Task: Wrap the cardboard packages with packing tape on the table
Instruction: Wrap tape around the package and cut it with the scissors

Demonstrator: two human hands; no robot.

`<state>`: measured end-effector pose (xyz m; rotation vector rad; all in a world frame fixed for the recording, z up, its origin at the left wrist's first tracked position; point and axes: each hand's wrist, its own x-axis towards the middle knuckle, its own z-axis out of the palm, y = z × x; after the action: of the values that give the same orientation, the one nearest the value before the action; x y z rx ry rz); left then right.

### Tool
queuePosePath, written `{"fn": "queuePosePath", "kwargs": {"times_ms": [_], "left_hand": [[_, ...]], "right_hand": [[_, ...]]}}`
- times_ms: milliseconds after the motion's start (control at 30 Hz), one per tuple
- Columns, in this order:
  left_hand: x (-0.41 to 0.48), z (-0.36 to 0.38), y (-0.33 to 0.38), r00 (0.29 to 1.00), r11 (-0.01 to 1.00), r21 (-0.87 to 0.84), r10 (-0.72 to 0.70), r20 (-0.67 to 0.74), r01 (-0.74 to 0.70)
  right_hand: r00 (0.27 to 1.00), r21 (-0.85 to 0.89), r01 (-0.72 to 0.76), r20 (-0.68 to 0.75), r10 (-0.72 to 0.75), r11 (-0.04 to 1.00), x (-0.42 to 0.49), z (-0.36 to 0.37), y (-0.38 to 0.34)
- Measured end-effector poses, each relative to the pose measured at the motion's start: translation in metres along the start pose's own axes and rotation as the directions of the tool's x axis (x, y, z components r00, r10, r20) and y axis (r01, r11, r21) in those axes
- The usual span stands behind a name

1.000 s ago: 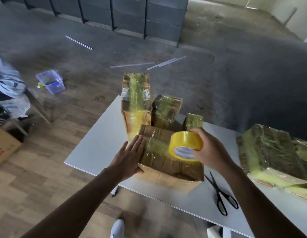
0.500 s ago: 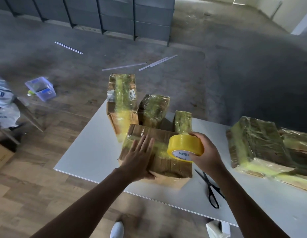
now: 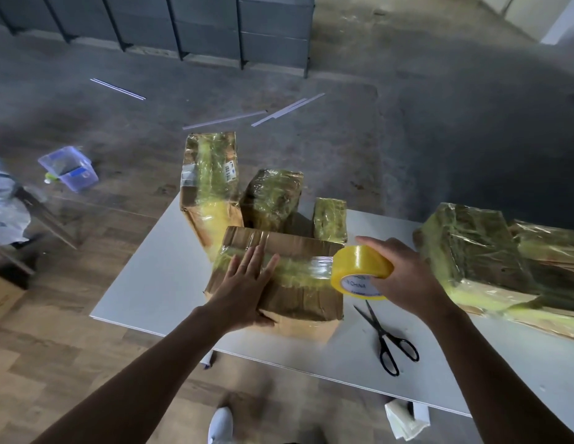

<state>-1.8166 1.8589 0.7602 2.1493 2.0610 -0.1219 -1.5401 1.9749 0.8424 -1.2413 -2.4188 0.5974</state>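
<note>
A: Is the left hand (image 3: pixel 244 290) flat, fingers straight, pressing the box (image 3: pixel 295 245) down on the table (image 3: pixel 157 283)?

B: Yes. The tape strip (image 3: pixel 298 271) runs rightward from those fingers along the box's length to the roll (image 3: pixel 362 267). The right hand (image 3: pixel 404 277) grips the roll just past the box's right end.

Dim daylight — glare on tape wrap, edges blurred, warped.
</note>
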Motion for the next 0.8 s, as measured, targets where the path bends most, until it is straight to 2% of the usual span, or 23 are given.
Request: {"fn": "queuePosePath", "kwargs": {"times_ms": [133,200,333,433,533,600,800], "left_hand": [[0.0,0.001,-0.001,1.0,0.999,0.037,0.004,0.007,-0.004],[0.0,0.001,-0.001,1.0,0.999,0.041,0.005,0.005,-0.005],[-0.001,0.0,0.0,1.0,0.999,0.05,0.015,0.016,-0.016],[0.0,-0.005,0.004,0.997,0.995,0.102,-0.001,0.077,-0.007],[0.0,-0.016,0.02,0.989,0.975,0.22,-0.055,0.136,0.024],[0.001,-0.021,0.04,0.989,0.968,0.251,-0.031,0.144,-0.006],[0.023,-0.014,0.104,0.99,0.989,0.108,0.09,0.113,-0.102]], "right_hand": [[0.99,-0.222,0.141,0.039,-0.136,0.965,0.0,-0.011,0.021],[0.988,-0.337,0.136,0.115,-0.103,0.932,0.001,-0.007,0.035],[0.968,-0.444,0.104,0.249,0.012,0.89,0.001,0.014,0.041],[0.957,-0.47,0.067,0.28,0.077,0.88,0.0,0.027,0.041],[0.958,-0.484,0.098,0.283,0.049,0.87,0.0,0.036,0.038],[0.958,-0.493,0.109,0.283,0.04,0.863,0.0,0.04,0.039],[0.976,-0.44,0.089,0.216,0.009,0.893,-0.005,0.052,0.051]]}}
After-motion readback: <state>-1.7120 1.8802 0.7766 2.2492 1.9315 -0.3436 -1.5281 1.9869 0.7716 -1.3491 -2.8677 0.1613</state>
